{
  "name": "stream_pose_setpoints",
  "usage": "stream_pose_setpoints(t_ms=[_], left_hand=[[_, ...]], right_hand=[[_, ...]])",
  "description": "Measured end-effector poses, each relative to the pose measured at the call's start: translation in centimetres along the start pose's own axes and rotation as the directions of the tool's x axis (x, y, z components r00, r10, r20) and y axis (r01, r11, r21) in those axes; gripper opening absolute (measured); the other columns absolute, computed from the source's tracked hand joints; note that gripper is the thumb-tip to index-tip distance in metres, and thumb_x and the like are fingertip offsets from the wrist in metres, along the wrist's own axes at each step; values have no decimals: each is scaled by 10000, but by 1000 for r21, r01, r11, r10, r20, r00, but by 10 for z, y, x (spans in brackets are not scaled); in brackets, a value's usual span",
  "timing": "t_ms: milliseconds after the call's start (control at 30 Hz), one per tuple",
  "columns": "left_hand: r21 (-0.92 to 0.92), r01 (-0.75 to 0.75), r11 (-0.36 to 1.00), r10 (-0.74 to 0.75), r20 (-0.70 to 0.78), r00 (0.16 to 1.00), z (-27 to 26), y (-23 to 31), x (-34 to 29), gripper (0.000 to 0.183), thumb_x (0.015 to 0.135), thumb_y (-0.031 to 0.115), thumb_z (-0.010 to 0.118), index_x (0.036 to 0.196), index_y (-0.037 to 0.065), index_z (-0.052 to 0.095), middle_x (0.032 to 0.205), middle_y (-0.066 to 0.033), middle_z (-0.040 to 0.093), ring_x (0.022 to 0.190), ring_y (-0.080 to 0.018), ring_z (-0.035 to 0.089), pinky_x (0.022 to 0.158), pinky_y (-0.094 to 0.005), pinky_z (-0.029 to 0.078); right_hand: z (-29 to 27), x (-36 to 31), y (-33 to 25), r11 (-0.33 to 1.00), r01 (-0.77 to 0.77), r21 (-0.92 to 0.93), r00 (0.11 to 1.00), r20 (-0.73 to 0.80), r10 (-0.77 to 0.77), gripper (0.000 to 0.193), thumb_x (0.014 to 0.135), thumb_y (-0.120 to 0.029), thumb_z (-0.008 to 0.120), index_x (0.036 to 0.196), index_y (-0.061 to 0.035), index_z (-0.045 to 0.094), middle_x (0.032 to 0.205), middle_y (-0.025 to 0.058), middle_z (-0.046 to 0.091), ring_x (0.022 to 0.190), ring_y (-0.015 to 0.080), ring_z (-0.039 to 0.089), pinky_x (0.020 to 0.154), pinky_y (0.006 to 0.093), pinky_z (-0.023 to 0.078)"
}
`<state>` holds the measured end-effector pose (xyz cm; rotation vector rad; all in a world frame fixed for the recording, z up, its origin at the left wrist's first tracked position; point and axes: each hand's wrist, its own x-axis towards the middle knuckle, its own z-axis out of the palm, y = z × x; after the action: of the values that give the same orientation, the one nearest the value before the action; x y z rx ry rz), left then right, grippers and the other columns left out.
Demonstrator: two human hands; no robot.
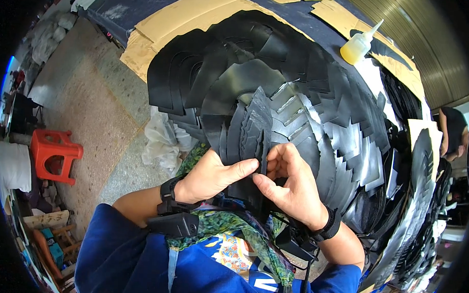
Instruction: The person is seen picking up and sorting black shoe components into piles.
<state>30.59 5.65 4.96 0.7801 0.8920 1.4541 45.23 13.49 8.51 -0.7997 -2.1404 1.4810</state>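
Note:
Upright between my hands stands a black, leather-like piece (257, 119) with a ragged edge. On its left side, my left hand (207, 175) is closed round its lower part, thumb pressed near the edge and fingers mostly hidden behind. My right hand (295, 187) has its fingers curled at the right edge, with thumb and fingertips pinching the black material. Just beyond both hands, many similar black pieces (254, 38) lie in overlapping fanned layers. Some of them, right of my right hand, shine silver-grey (343, 145) in the light.
Brown cardboard (182, 13) lies under the fanned pieces. A squeeze bottle of yellow liquid (355, 47) stands at the far right of the table. A red plastic stool (56, 156) is on the floor at left, with clear plastic bags (165, 139) nearer. Another person (453, 131) is at the right edge.

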Motion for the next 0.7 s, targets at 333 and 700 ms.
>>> stream_pose_setpoints(t_ms=[333,700], left_hand=[[267,-22,963,30,-27,999,0,-1,-2,279,816,94,532,1078,2,498,917,-4,558,857,-72,479,774,-254,425],[356,-195,914,217,-25,976,-2,0,-13,275,813,82,502,1069,-18,499,963,-165,578,850,-203,544,785,-326,424]], right_hand=[[2,-5,1,947,78,-311,993,-57,-101,164,700,-25,569,849,-7,502,694,132,517,584,227,541,552,307,444],[-42,-47,4,899,-3,-438,974,-205,-96,292,806,17,508,1094,39,464,983,114,538,922,173,505,811,237,383]])
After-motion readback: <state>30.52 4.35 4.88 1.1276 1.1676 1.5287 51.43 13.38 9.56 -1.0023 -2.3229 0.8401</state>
